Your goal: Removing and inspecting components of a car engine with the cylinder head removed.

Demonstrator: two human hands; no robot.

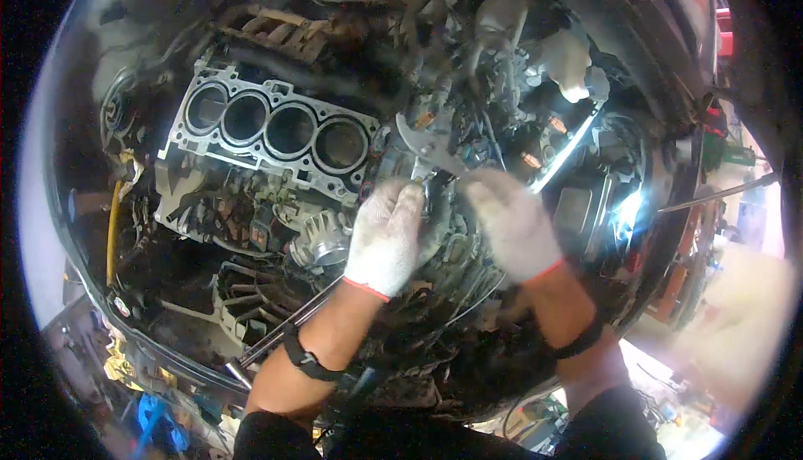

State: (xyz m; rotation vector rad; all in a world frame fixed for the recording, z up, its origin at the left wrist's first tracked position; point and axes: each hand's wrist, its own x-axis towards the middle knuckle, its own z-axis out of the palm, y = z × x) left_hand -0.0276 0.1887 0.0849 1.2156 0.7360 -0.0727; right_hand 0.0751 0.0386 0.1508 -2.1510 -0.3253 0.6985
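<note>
My left hand (386, 238), in a white glove with a red cuff, is closed just right of the engine block (266, 159). Its thumb and fingers pinch together at a small part I cannot make out. My right hand (514, 224), gloved alike and blurred by motion, is closed around the near end of a grey metal tool (431, 149) with a curved, jaw-like end. The tool's head points up and left, just beyond my left fingertips. The block's bare top face shows several round cylinder bores.
A round metal throttle body (324, 241) sits left of my left hand. A long metal bar (280, 330) passes beside my left forearm. Hoses and wiring fill the right of the bay, near a bright strip light (565, 152). A yellow dipstick-like tube (113, 230) stands at the left.
</note>
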